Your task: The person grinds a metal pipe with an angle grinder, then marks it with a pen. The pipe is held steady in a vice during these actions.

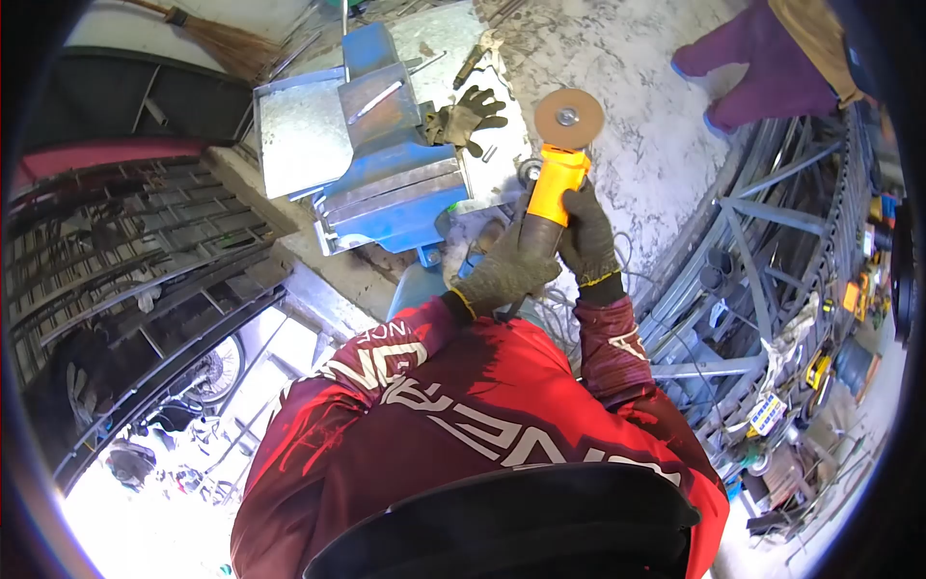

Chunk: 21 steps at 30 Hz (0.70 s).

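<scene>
Left hand (506, 269), in a dark grey-green knit glove, wrapped round the dark rear body of the yellow-and-black angle grinder (558, 191); right hand (589, 234), gloved alike, grips its side. Grinder's held out in front, brown round abrasive disc (585, 125) at the far end, touching no workpiece. Reads as tool handling; next move probably calls for a firm two-handed hold, fingers behind the disc. Left of it: blue steel vise (394, 198) on pale metal-topped bench (304, 135), loose dark glove (473, 118) beside. Beyond: mottled grey floor (651, 92), person in purple trousers (772, 72).
</scene>
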Each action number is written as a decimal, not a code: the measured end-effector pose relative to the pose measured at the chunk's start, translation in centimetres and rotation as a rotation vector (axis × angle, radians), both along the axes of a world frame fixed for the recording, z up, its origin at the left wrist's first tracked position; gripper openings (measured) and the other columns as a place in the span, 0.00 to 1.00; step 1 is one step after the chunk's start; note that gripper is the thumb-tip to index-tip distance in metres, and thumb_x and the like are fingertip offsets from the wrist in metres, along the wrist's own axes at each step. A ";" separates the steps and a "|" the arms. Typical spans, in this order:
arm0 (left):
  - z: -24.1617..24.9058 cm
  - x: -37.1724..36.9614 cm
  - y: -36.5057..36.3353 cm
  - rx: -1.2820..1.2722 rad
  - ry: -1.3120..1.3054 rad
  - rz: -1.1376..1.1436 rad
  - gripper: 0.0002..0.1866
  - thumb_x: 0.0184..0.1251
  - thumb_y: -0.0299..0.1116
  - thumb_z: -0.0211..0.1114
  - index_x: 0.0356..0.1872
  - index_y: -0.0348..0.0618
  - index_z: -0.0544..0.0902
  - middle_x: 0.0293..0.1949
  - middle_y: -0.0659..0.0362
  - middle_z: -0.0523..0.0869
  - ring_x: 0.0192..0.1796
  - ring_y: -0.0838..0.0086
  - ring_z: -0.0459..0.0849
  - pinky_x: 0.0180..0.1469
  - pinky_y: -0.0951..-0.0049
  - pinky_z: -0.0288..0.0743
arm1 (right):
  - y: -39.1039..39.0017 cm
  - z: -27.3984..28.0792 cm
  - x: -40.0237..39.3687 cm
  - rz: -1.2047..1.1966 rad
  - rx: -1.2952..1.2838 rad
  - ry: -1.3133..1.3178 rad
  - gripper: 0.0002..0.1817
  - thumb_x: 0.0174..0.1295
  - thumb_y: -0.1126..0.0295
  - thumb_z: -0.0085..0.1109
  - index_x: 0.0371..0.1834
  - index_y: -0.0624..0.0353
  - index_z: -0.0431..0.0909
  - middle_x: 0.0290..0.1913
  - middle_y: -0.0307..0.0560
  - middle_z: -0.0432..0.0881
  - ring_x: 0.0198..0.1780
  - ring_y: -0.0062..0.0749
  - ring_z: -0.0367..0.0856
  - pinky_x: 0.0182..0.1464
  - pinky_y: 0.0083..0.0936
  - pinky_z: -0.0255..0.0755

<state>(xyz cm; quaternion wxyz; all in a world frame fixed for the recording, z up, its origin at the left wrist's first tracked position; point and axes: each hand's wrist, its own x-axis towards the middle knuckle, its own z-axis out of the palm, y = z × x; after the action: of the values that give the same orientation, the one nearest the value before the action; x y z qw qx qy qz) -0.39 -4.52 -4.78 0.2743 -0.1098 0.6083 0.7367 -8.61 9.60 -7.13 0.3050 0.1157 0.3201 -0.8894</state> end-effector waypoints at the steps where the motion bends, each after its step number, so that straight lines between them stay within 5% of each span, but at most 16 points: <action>1: -1.2 0.5 0.3 -0.284 0.209 0.023 0.29 0.62 0.41 0.73 0.57 0.34 0.72 0.42 0.49 0.82 0.40 0.64 0.85 0.38 0.60 0.80 | -0.5 -0.6 -0.2 0.057 0.150 0.109 0.25 0.68 0.66 0.63 0.66 0.61 0.71 0.49 0.51 0.84 0.47 0.40 0.87 0.52 0.39 0.84; 2: -1.6 0.7 0.5 -0.614 0.374 0.067 0.32 0.61 0.43 0.72 0.58 0.33 0.71 0.45 0.45 0.82 0.45 0.60 0.86 0.43 0.55 0.80 | -1.5 -1.2 0.0 -0.004 0.329 0.106 0.23 0.64 0.70 0.66 0.62 0.60 0.73 0.45 0.45 0.83 0.43 0.34 0.86 0.46 0.34 0.85; 3: -2.2 0.7 0.3 -0.613 0.372 0.072 0.32 0.61 0.43 0.72 0.58 0.33 0.71 0.45 0.45 0.82 0.45 0.60 0.86 0.43 0.55 0.80 | -2.3 -1.8 0.0 0.002 0.331 0.107 0.23 0.64 0.70 0.66 0.62 0.60 0.73 0.45 0.45 0.83 0.43 0.34 0.86 0.46 0.34 0.85; 4: -1.9 -0.1 -0.5 -0.814 0.592 -0.238 0.32 0.60 0.45 0.72 0.59 0.34 0.72 0.46 0.43 0.82 0.48 0.54 0.85 0.49 0.52 0.78 | -3.0 -2.3 -0.5 -0.018 0.457 0.101 0.23 0.61 0.73 0.69 0.59 0.60 0.74 0.44 0.44 0.84 0.40 0.33 0.86 0.44 0.33 0.84; 6: -3.4 -1.3 -2.7 -0.650 0.210 -0.265 0.29 0.62 0.45 0.72 0.59 0.38 0.77 0.48 0.42 0.82 0.53 0.48 0.82 0.57 0.50 0.76 | -3.4 -2.8 -1.7 -0.004 0.520 0.079 0.26 0.54 0.79 0.76 0.55 0.59 0.75 0.43 0.43 0.84 0.38 0.31 0.86 0.39 0.32 0.84; 8: -3.2 -1.3 -7.2 -0.904 0.618 0.000 0.24 0.62 0.44 0.71 0.53 0.39 0.81 0.50 0.45 0.83 0.50 0.48 0.83 0.54 0.52 0.78 | -3.2 -4.7 -2.7 0.044 0.563 0.133 0.26 0.53 0.78 0.76 0.54 0.58 0.75 0.44 0.43 0.84 0.39 0.30 0.85 0.40 0.32 0.83; 10: -2.2 -4.0 -12.5 -1.184 0.648 0.072 0.24 0.61 0.45 0.71 0.52 0.41 0.83 0.53 0.47 0.83 0.56 0.48 0.81 0.60 0.51 0.74 | -2.7 -8.4 -4.6 0.139 0.664 0.252 0.26 0.51 0.76 0.77 0.53 0.58 0.75 0.44 0.42 0.84 0.39 0.28 0.84 0.41 0.30 0.82; 12: -1.3 -4.8 -16.6 -1.480 0.518 0.029 0.29 0.64 0.49 0.68 0.62 0.44 0.79 0.66 0.47 0.77 0.73 0.48 0.69 0.75 0.42 0.56 | -2.9 -9.9 -6.6 0.185 0.745 0.309 0.26 0.51 0.76 0.76 0.53 0.57 0.75 0.43 0.41 0.84 0.39 0.28 0.84 0.41 0.30 0.81; 15: -6.1 -3.8 -20.0 -1.724 0.430 -0.134 0.34 0.68 0.54 0.63 0.70 0.46 0.73 0.71 0.47 0.73 0.76 0.47 0.66 0.76 0.39 0.54 | -4.0 -12.2 -9.2 0.263 0.815 0.362 0.26 0.51 0.76 0.76 0.54 0.57 0.77 0.40 0.40 0.84 0.36 0.30 0.84 0.39 0.31 0.81; 16: -6.3 -4.1 -20.1 -1.619 0.258 -0.215 0.36 0.71 0.56 0.59 0.75 0.48 0.69 0.75 0.48 0.70 0.79 0.47 0.62 0.78 0.37 0.51 | -4.4 -13.2 -10.0 0.326 0.868 0.316 0.26 0.50 0.74 0.77 0.53 0.58 0.78 0.40 0.40 0.85 0.36 0.30 0.84 0.39 0.31 0.81; 21: -6.8 -4.1 -20.2 -1.587 0.299 -0.131 0.34 0.70 0.55 0.59 0.73 0.48 0.72 0.75 0.48 0.70 0.78 0.47 0.63 0.77 0.36 0.50 | -7.4 -17.7 -13.6 0.483 0.983 0.260 0.26 0.45 0.69 0.79 0.49 0.60 0.80 0.38 0.43 0.86 0.37 0.32 0.84 0.41 0.32 0.79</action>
<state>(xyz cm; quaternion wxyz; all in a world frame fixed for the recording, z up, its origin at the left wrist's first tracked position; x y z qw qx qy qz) -4.48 -24.71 -11.57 0.0730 -0.1361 0.9852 0.0748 -22.18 2.21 -24.80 0.3684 0.0570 0.7492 -0.5475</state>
